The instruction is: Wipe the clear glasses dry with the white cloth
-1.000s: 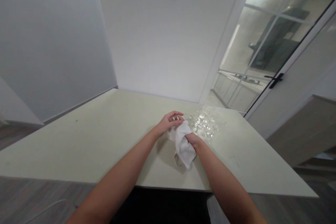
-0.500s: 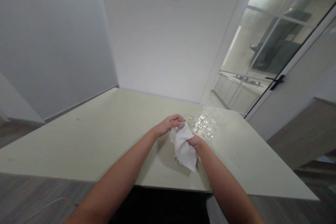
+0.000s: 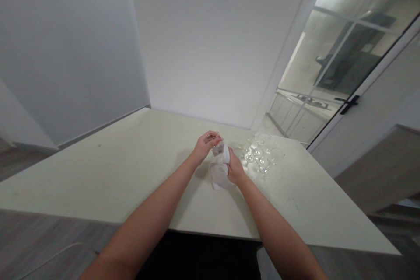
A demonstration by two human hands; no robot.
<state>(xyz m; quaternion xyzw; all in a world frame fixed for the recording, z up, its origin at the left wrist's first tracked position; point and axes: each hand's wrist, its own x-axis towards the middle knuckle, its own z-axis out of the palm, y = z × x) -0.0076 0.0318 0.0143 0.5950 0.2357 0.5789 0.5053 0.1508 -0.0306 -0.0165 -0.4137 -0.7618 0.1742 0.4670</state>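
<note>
Pale table [image 3: 124, 175], white wall [image 3: 203, 61] behind, glass [image 3: 217, 147] and cloth [image 3: 219, 176] at twelve o'clock

Head view: left hand [image 3: 204, 148] had its fingers curled round the glass, right hand [image 3: 235, 168] clutched the soft white cloth against it, some fingertips hidden so couldn't tell their spread. Glass was probably light, stiff, slippery and breakable, so a gentle grip round its side seemed safest. More clear glasses [image 3: 258, 155] bunched up at three o'clock from it; couldn't make out any contents.

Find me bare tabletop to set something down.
Pale, flat table: widely bare between the left forearm and the grey wall; also between the right forearm and the table's right edge. Crowded: the clear glassware cluster right of the right hand and white cloth.
</note>
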